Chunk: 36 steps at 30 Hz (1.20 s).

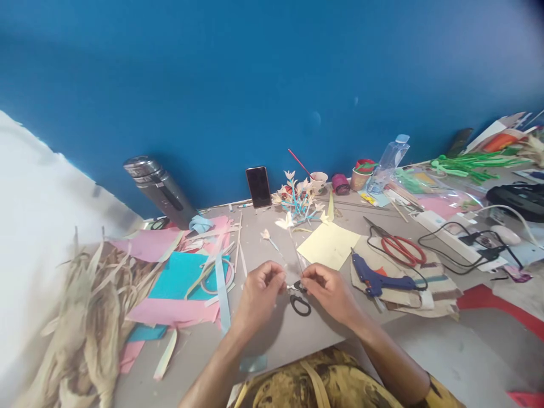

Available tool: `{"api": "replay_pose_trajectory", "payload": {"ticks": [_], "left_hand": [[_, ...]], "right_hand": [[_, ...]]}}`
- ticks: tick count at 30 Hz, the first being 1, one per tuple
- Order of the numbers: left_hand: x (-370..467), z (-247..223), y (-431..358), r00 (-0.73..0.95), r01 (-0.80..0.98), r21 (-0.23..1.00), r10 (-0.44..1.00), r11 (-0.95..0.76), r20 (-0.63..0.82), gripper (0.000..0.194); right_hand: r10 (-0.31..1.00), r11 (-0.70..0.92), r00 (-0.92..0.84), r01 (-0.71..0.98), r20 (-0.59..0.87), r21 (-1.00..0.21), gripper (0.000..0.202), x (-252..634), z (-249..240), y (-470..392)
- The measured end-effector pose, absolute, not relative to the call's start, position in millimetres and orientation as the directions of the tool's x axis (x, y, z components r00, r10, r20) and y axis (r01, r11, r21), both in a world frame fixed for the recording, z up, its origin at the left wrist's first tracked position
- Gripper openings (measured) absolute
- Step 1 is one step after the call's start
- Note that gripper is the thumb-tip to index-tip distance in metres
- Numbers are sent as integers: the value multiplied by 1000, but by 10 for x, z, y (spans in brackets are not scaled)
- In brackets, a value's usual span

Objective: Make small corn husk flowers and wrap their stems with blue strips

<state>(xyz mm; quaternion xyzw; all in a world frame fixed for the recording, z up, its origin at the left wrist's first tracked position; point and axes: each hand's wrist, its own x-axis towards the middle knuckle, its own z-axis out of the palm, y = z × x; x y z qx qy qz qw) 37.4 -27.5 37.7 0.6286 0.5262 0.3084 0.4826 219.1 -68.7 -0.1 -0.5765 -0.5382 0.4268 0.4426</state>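
Observation:
Near the middle of the table, my right hand (325,286) pinches the lower end of a thin stem that rises to a pale flower (285,221). Left of it, my left hand (262,286) is closed, thumb against fingers; what it holds is too small to make out. Small black-handled scissors (301,306) lie on the table between and just below the hands. A single small white flower with a pale blue stem (269,239) lies beyond my left hand. Behind stands a cluster of white flowers on blue stems (300,201). A yellow sheet (330,245) lies beyond my right hand.
Coloured paper (176,276) and dried husks (89,323) cover the left. A thermos (159,190) and a phone (258,187) stand at the wall. Right are a blue glue gun (378,277), red-handled scissors (403,249), a bottle (389,161) and a power strip (457,238) with cables.

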Motion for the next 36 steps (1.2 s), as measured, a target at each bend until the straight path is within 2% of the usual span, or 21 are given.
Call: {"api": "replay_pose_trajectory", "payload": {"ticks": [3,6,10,15,18,22,27,29,31,36], "left_hand": [[293,441,-109,298,464,885,949,-51,-102,22],[257,451,-7,334,474,875,939,-96,-78,27],[247,411,36,299,435,898,951,-65,-76,23],[228,411,41,332,435,900,927,14,-175,22],[212,400,60,301,443,896,937,28,-178,27],[186,376,74,309,390,921,941,4,-135,23],[63,462,-20,430,534,839,888,-107,-161,23],[-74,500,-37,374,574,813,915,-98,-153,23],[-283,513,-6,234,624,779,966,-60,-113,23],[-875,499,188,-138,821,561,990,107,13,22]], "right_hand": [[992,-87,113,218,-63,-972,14,2220,82,-535],[992,-99,95,194,-82,-976,14,2188,147,-406],[994,-103,55,186,-95,-977,13,2110,111,-309],[994,-108,3,161,-109,-981,15,2044,45,-276],[994,-103,2,182,-105,-978,15,2019,72,-282],[992,-123,0,185,-125,-975,18,2013,91,-289],[991,-96,121,324,-60,-941,19,2115,-61,-234],[985,-113,163,381,-53,-918,21,2173,-144,-213],[983,-129,170,400,-64,-907,23,2218,-203,-210],[985,-125,162,438,-58,-890,22,2245,-225,-244]]}}
